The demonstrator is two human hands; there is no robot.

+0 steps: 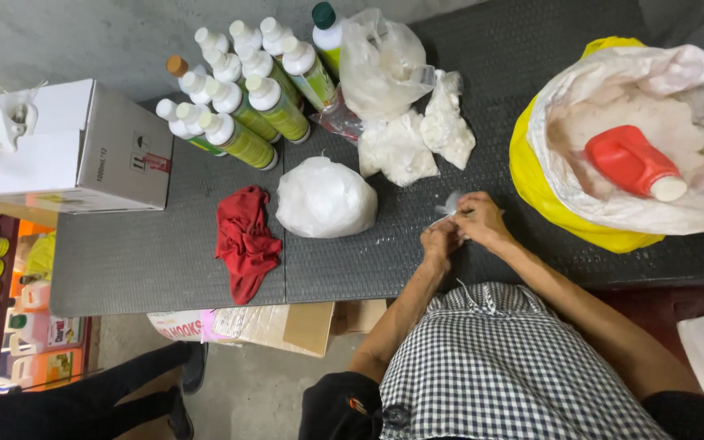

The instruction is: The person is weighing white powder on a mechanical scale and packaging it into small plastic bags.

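Note:
My left hand [440, 241] and my right hand [477, 217] are pressed together over the dark ribbed table [165, 253], both pinching a small clear plastic bag [448, 204]. To their left a round, tied bag of white powder [324, 198] lies on the table. Behind it rest two smaller bags of white powder [417, 140] and a loose clear plastic bag [380, 65]. A crumpled red cloth [245, 241] lies left of the round bag.
Several white-capped green bottles [242, 94] lie clustered at the back. A white carton [83, 147] stands at the left edge. On the right, a yellow sack [543, 195] with white powder holds a red jug [633, 163]. Cardboard [287, 326] lies under the table.

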